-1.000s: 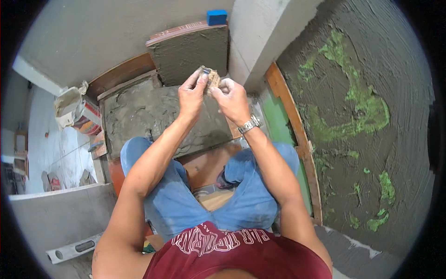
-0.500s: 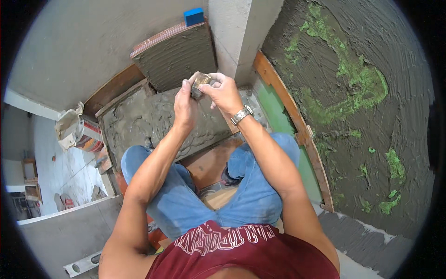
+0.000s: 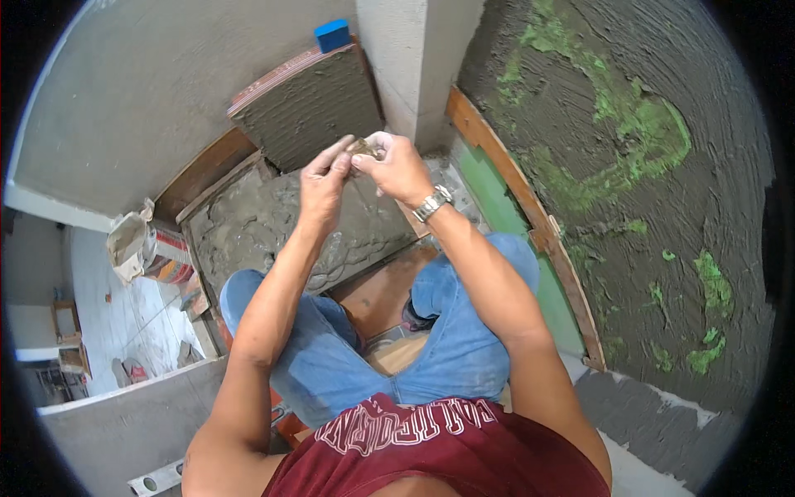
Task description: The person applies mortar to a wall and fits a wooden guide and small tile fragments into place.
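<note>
My left hand [image 3: 323, 182] and my right hand [image 3: 397, 170] meet above the tray, both gripping a small, grimy tan-and-grey object [image 3: 363, 147] whose kind I cannot make out; fingers hide much of it. Below them lies a wooden-edged tray of wet grey mortar [image 3: 240, 240]. Just behind stands a square board [image 3: 302, 103] with its face coated in ridged mortar and a blue block [image 3: 331, 36] on its top edge.
A bucket [image 3: 149, 248] sits left. Right, a mortar-coated surface with green patches [image 3: 629, 182] runs behind a wooden batten [image 3: 497, 166]. A metal level [image 3: 157, 480] lies at lower left. My bent knees in jeans [image 3: 306, 364] frame a wooden board [image 3: 373, 294].
The view has shifted. Both hands have stayed together, turning the small object, which is now more hidden by my fingers.
</note>
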Available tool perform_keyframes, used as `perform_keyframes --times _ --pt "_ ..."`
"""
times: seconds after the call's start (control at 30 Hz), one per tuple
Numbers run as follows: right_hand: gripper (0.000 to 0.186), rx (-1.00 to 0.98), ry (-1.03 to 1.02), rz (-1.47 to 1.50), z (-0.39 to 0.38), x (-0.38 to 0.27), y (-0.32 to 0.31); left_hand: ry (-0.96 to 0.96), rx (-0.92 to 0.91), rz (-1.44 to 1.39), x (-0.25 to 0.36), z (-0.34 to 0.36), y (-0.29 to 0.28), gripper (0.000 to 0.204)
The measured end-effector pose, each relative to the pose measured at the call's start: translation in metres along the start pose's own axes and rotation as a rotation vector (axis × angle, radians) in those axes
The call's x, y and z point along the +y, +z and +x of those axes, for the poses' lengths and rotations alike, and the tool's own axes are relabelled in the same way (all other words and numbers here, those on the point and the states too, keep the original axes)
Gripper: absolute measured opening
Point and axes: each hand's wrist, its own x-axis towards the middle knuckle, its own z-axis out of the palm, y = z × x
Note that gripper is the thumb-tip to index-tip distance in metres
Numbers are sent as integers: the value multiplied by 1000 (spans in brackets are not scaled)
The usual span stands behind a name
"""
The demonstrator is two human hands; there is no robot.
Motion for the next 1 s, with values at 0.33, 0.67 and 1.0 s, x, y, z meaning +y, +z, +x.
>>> perform_keyframes --times 0.33,0.67,1.0 --pt "21 251 74 -694 8 15 -46 342 -145 798 37 87 58 26" --pt "22 -377 24 -989 -38 16 -38 784 -735 1072 -60 202 181 23" --pt "23 -353 -61 -872 -20 20 -32 944 -821 1258 -96 210 192 20"
